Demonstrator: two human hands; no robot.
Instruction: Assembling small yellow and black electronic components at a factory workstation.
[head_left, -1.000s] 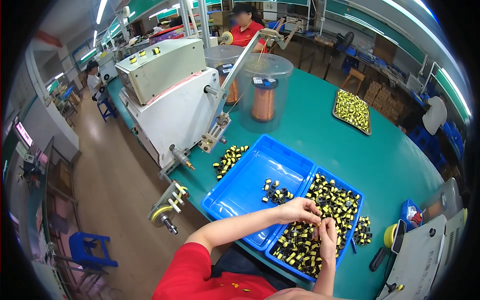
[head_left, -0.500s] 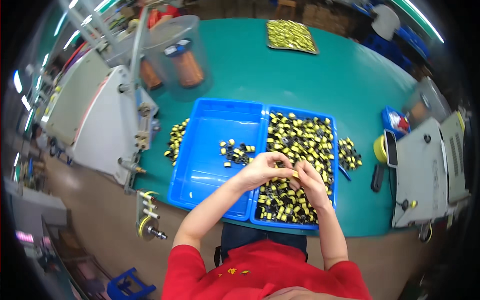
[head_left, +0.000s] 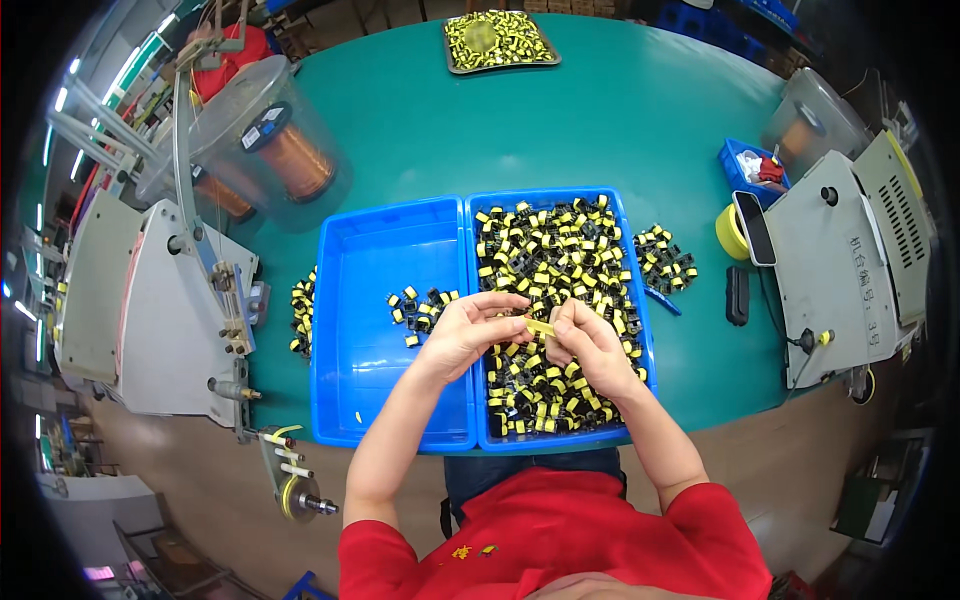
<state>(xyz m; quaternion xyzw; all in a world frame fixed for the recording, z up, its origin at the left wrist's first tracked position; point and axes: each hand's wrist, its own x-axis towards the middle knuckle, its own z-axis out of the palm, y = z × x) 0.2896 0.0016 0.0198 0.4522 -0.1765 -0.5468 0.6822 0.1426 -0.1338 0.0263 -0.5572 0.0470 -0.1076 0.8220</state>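
My left hand [head_left: 468, 334] and my right hand [head_left: 592, 347] meet above the right blue tray [head_left: 648, 345]. Between their fingertips runs a short strip of yellow tape [head_left: 539, 327], pinched at both ends. Whether a small part is hidden behind the right fingers I cannot tell. Below the hands lies a heap of small black coil bobbins with yellow wrapping [head_left: 545, 250], filling that tray. The left blue tray [head_left: 365, 395] touches it side by side and holds a small cluster of similar bobbins [head_left: 425, 310] near its right wall.
More bobbins lie in piles left [head_left: 302, 310] and right [head_left: 665, 262] of the trays. A metal tray of yellow pieces [head_left: 500, 40] stands at the back. Machines [head_left: 165, 310] flank both sides. A clear bin holds a copper wire spool [head_left: 295, 160]; a phone [head_left: 755, 228] leans right.
My fingertips have drawn apart, and the yellow strip now shows stretched between them. The whole view has shifted, so the table and machines sit differently in it.
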